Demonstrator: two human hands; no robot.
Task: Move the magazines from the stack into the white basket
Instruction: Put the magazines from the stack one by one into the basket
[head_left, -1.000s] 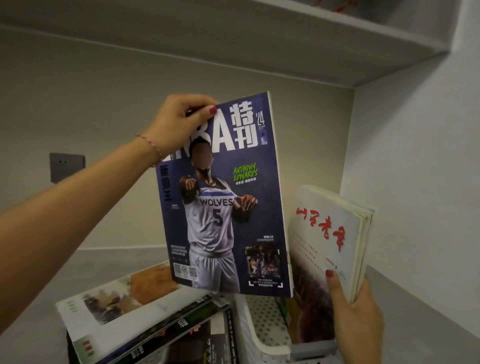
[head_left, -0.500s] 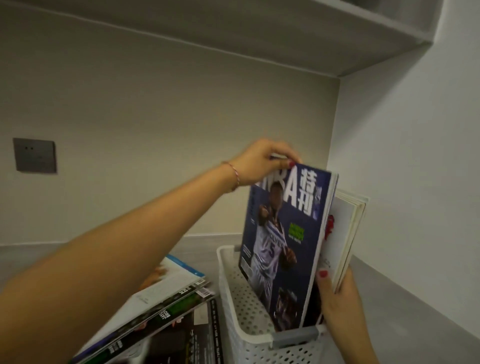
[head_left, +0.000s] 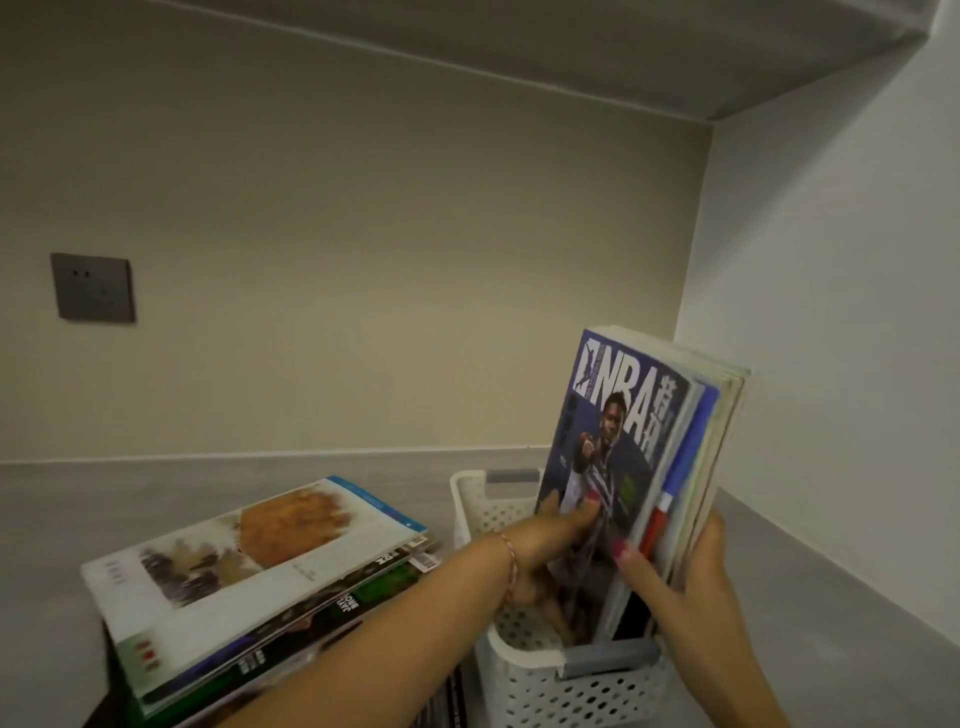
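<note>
A blue NBA magazine (head_left: 618, 415) stands upright in the white perforated basket (head_left: 524, 670), pressed against other upright magazines (head_left: 723, 415) behind it. My left hand (head_left: 540, 551) reaches into the basket and grips the NBA magazine's lower left edge, thumb on the cover. My right hand (head_left: 693, 577) clasps the whole upright bundle from the right, thumb across the front. The stack of magazines (head_left: 249, 561) lies flat to the left of the basket, a pale cover with an orange picture on top.
Basket and stack sit on a grey counter (head_left: 78, 499) in a corner. The white side wall (head_left: 831, 364) is close on the right, a shelf underside (head_left: 571, 36) hangs overhead, and a grey wall socket (head_left: 93, 287) is at the left.
The NBA magazine went from held high to down inside the basket against the other magazines. My left hand slid from its top edge to its lower part. My right thumb now holds it.
</note>
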